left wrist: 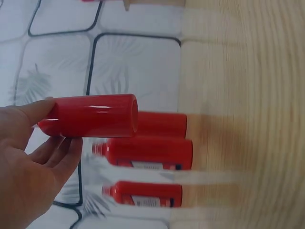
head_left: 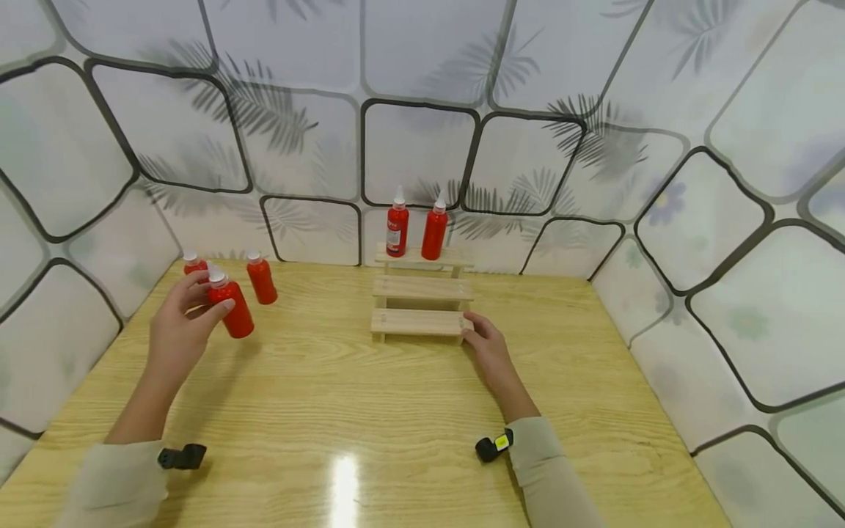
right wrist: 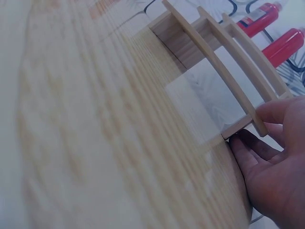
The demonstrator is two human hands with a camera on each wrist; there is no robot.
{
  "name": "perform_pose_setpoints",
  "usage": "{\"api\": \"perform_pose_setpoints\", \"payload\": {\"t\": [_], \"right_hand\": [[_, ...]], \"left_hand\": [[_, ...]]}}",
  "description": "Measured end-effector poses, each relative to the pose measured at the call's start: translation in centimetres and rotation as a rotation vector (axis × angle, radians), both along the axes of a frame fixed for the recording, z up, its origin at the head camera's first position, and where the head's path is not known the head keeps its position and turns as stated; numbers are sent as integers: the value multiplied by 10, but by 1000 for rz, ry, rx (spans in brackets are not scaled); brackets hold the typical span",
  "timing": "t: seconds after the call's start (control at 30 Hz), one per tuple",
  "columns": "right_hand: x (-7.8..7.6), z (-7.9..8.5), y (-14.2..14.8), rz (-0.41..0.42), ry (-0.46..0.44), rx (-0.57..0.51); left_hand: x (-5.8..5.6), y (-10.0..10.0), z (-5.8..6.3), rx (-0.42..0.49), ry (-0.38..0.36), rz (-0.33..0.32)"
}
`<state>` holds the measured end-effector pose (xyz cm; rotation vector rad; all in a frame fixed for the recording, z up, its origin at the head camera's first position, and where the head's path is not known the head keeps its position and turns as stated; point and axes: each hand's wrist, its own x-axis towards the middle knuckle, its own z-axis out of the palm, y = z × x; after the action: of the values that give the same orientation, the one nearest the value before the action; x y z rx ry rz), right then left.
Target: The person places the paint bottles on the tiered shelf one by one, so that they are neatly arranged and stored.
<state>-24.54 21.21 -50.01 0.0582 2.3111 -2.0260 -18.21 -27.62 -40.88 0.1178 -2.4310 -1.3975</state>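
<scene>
My left hand (head_left: 181,315) holds a red squeeze bottle (head_left: 232,312) near its white nozzle cap, tilted over the left of the table. The bottle's smooth side and base (left wrist: 95,116) show in the left wrist view. Just behind stand more red bottles, one (head_left: 262,280) to the right and another (head_left: 193,264) partly covered by my fingers. My right hand (head_left: 487,348) grips the right end of the lowest step of a small wooden three-step rack (head_left: 422,323), thumb on top and fingers beneath in the right wrist view. Two red bottles, one labelled (head_left: 396,233) and one plain (head_left: 434,233), stand on its top step.
The wood-grain table (head_left: 317,411) runs up to a patterned backdrop (head_left: 304,147) at the back and both sides. Dark camera mounts sit on the left (head_left: 183,457) and right (head_left: 494,445) wrists. Table surface lies between the rack and the left-hand bottles.
</scene>
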Motion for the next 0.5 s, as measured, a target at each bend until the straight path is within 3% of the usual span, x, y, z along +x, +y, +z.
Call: {"api": "perform_pose_setpoints", "payload": {"t": [0.3,0.5], "right_hand": [[1,-2,-2,-37,46,22],[3,-1,-4,-37,40,13]], "left_hand": [[-23,46,7,51,63,-140],[-42,79,11,70,58,-230]]}}
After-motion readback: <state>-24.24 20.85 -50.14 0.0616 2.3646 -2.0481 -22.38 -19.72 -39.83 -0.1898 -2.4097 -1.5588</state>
